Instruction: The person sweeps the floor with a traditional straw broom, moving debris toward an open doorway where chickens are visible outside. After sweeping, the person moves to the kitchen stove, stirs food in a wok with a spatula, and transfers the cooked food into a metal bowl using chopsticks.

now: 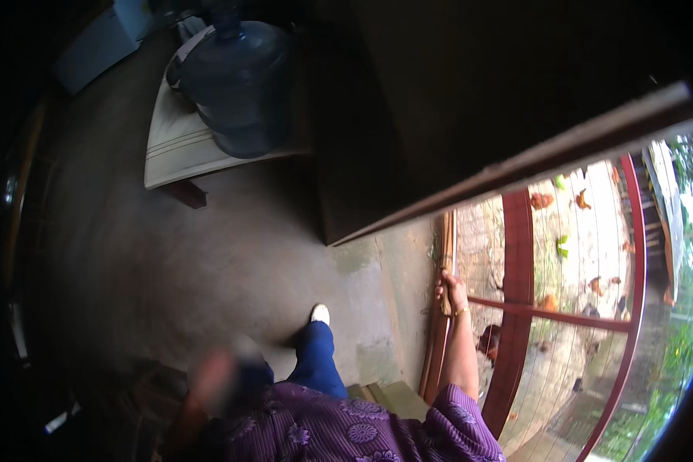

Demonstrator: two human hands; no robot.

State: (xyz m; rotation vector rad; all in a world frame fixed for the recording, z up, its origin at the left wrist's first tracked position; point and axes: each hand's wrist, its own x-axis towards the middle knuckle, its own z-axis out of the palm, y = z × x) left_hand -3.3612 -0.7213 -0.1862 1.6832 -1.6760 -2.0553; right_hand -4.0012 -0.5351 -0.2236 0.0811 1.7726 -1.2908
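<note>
On the right, my right hand (452, 291) is closed around a brownish part at the edge of a reddish-brown gate or door frame (437, 346); what exactly it grips is hard to make out. A yellowish bracelet circles that wrist. My left hand (213, 372) is a blur at the lower left, in front of my dark trouser leg; its fingers and anything in them cannot be made out. Between the two, one blue trouser leg (319, 352) ends in a white shoe (320, 313) on the concrete floor (237, 248).
A large water jug (248, 92) stands on a pale tabletop (173, 156) at the upper left. A dark panel with a brown edge (496, 170) juts across the upper right. Beyond red bars (514, 254) and wire mesh, several chickens (582, 200) are on the ground outside.
</note>
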